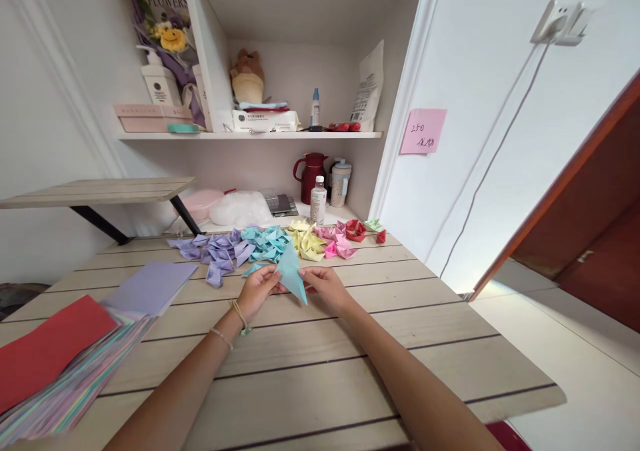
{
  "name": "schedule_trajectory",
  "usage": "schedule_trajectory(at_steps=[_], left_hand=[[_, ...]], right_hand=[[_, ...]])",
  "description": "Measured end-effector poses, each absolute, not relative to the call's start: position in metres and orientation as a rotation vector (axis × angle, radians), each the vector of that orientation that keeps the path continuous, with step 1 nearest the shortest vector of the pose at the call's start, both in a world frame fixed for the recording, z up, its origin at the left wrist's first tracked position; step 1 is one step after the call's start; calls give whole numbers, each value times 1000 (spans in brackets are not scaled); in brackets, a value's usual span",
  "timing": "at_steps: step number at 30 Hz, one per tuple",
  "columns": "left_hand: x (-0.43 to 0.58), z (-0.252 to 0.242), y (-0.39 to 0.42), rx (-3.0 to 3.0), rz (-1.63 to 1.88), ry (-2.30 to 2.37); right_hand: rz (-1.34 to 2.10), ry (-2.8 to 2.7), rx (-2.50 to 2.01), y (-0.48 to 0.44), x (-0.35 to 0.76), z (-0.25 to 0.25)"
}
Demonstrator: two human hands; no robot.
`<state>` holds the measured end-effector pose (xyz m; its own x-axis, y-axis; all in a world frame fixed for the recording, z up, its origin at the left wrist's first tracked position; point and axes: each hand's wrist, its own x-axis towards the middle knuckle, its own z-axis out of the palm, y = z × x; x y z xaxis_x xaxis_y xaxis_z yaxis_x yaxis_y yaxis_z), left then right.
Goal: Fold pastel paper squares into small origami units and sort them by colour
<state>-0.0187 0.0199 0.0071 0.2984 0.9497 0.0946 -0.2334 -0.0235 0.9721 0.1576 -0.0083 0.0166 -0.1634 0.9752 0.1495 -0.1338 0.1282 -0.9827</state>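
A light blue folded paper piece is pinched between both hands above the wooden table. My left hand grips its left side with fingers closed; bracelets circle that wrist. My right hand holds the right side, fingers closed on the paper. Behind the hands lies a row of finished folded pieces: purple, teal, yellow, pink and red.
A fanned stack of coloured paper sheets lies at the left, red and lilac on top. At the back stand a red jug, a small bottle and a cup. Shelves hold boxes and bottles. A pink note sticks on the wall.
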Motion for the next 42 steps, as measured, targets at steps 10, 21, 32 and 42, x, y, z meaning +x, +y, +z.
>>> schedule_trajectory(at_steps=[10, 21, 32, 42], left_hand=[[-20, 8, 19, 1178, 1068, 795], [-22, 6, 21, 1156, 1054, 777], [-15, 5, 20, 1222, 907, 880], [-15, 9, 21, 1114, 933, 880]], right_hand=[[1343, -1113, -900, -12, 153, 18], [1328, -1093, -904, -11, 152, 16], [898, -1542, -1002, -4, 159, 9], [590, -1704, -1056, -8, 159, 12]])
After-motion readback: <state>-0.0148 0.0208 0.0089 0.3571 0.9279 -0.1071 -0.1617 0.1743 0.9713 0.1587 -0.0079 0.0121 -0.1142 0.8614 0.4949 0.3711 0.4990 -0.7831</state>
